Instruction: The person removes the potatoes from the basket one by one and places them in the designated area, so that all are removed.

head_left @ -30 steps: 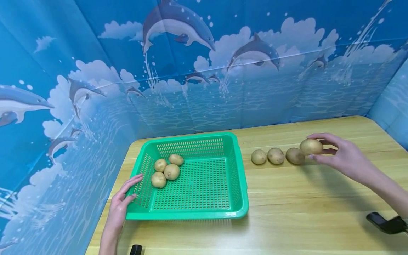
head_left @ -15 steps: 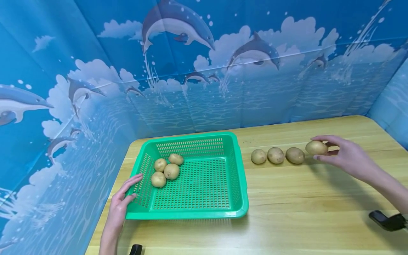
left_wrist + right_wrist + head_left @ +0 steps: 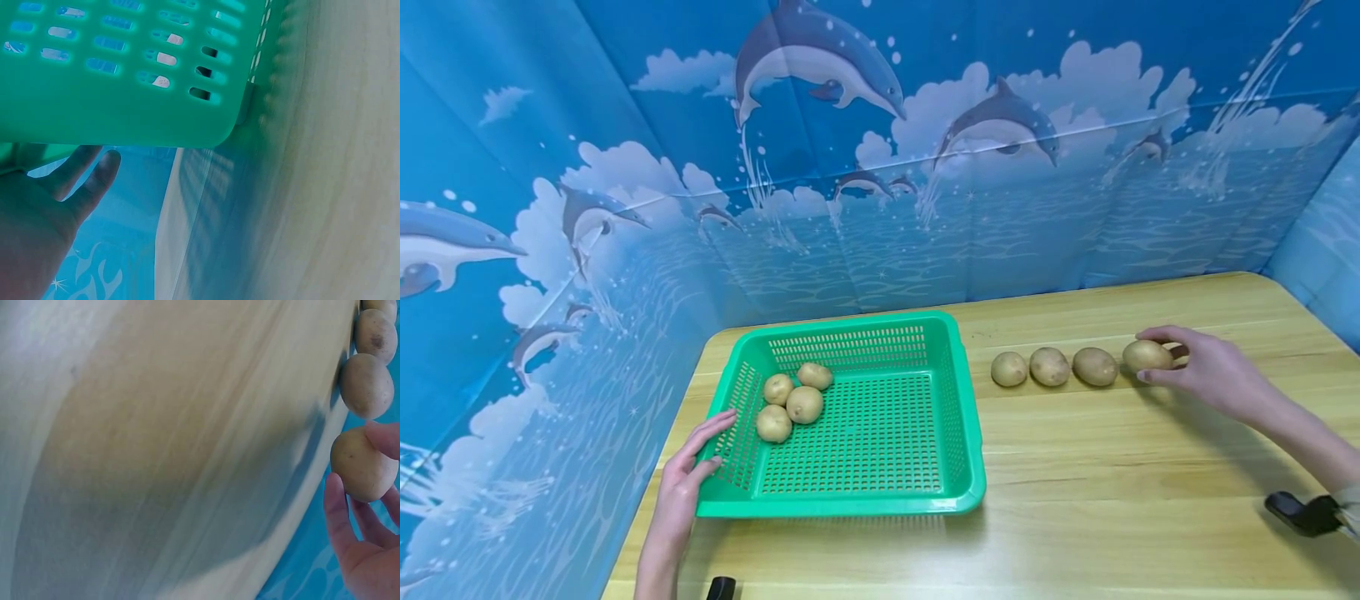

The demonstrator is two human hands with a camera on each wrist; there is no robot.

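Observation:
A potato is pinched between the thumb and fingers of my right hand, low over the table at the right end of a row. To its left lie three more potatoes, the nearest one almost against it. In the right wrist view, the thumb and fingertips hold the same potato from opposite sides. My left hand holds the left rim of a green plastic basket, thumb and fingers over the edge. Several potatoes cluster inside at the basket's left. The left wrist view shows fingers beside the basket's outer wall.
Both things stand on a wooden table. A blue dolphin-print curtain closes off the back and left side. A black strap-like piece sits by the right wrist, and another black piece by the left forearm.
My right hand has moved the potato rightward, out from above the third potato in the row, and then lowered it toward the table. The left hand and the basket have stayed put.

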